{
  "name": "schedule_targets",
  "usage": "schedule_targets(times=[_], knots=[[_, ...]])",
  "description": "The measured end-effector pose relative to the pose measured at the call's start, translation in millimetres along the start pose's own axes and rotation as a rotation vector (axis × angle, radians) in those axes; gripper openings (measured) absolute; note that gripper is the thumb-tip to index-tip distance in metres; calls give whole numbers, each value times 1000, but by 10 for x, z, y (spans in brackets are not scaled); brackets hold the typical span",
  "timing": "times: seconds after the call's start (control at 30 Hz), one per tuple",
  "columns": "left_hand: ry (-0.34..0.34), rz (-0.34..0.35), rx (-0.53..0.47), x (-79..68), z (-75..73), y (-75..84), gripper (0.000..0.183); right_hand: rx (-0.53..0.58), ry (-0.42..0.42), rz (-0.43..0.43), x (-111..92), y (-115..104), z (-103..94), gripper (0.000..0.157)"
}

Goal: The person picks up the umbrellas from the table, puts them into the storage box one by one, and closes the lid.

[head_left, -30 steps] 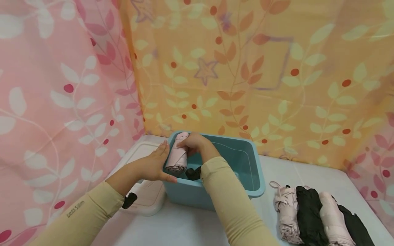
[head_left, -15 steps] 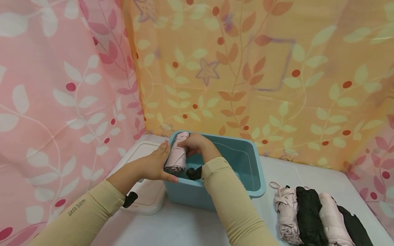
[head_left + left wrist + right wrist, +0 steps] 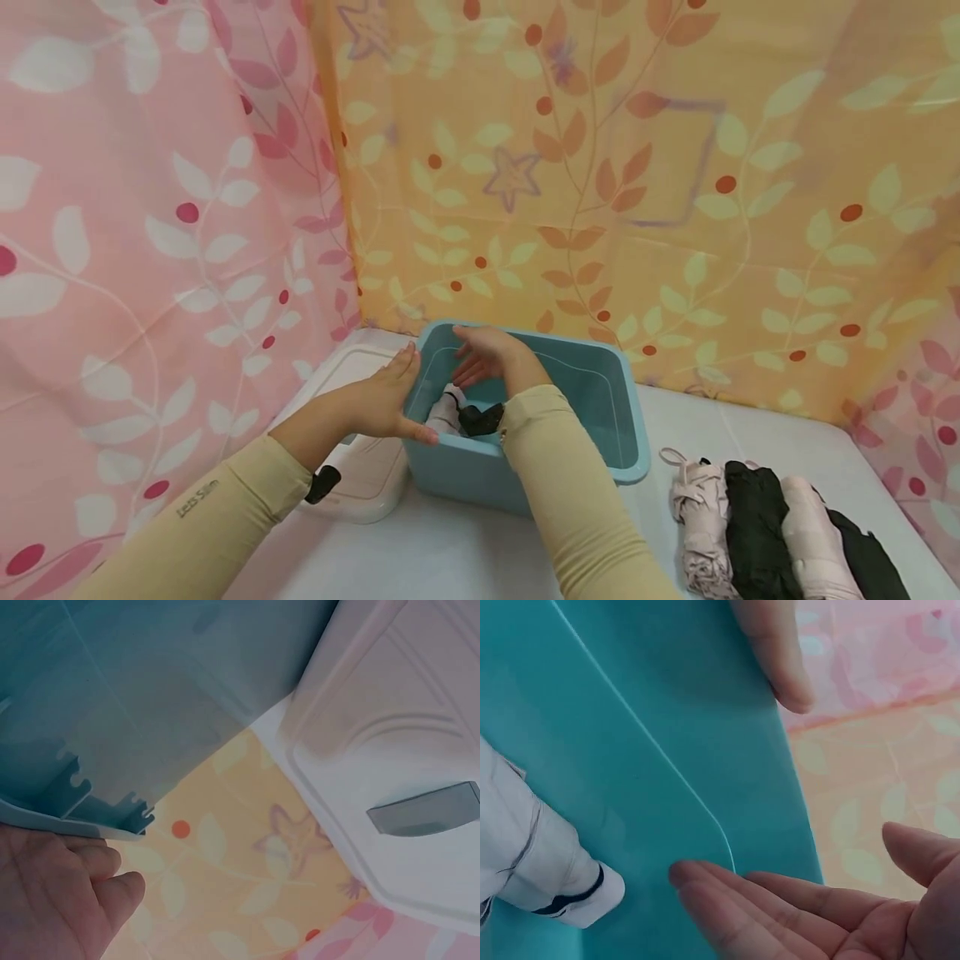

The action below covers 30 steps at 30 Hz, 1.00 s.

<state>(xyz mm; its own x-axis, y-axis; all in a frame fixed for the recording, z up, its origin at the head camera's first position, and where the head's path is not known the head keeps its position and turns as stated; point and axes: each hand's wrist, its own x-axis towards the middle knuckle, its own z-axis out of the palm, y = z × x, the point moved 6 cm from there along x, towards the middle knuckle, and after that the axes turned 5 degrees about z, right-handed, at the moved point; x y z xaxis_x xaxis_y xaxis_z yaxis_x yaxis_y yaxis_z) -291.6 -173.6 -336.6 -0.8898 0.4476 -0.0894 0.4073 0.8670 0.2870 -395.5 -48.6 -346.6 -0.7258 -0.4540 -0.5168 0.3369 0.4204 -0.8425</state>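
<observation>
A pale pink folded umbrella (image 3: 446, 412) lies low inside the blue plastic bin (image 3: 468, 475), near its left end; my right forearm and a black wrist strap partly cover it. In the right wrist view the umbrella (image 3: 555, 851) shows a pale tip with a dark band. My right hand (image 3: 491, 358) hovers inside the bin, fingers extended, apart from the umbrella and holding nothing. My left hand (image 3: 378, 400) rests on the bin's left rim with straight fingers, its thumb over the front rim. The left wrist view shows this hand (image 3: 60, 892) against the rim from outside.
A white lid (image 3: 367, 475) with grey latches lies left of the bin, partly under my left arm. At the right are several folded umbrellas side by side, among them a pink one (image 3: 705, 529) and a black one (image 3: 757, 525). Patterned cloth walls stand behind and left.
The right hand has let go of the pink umbrella, which has dropped from leaning along the bin's left wall to lower inside. The right fingers have straightened. The left hand stays on the rim.
</observation>
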Motion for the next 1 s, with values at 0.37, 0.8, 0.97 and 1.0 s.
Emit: schedule_targets(times=[0.37, 0.8, 0.97, 1.0], knots=[[3, 18, 14, 41, 43, -17, 130, 50, -22, -32, -13, 30, -115, 76], [-9, 29, 7, 96, 30, -20, 130, -19, 91, -130, -201, -184, -201, 67], [-9, 30, 8, 109, 39, -41, 130, -98, 131, -159, -357, -192, -289, 61], [-6, 32, 8, 110, 39, -42, 130, -107, 139, -165, -385, -185, -323, 60]])
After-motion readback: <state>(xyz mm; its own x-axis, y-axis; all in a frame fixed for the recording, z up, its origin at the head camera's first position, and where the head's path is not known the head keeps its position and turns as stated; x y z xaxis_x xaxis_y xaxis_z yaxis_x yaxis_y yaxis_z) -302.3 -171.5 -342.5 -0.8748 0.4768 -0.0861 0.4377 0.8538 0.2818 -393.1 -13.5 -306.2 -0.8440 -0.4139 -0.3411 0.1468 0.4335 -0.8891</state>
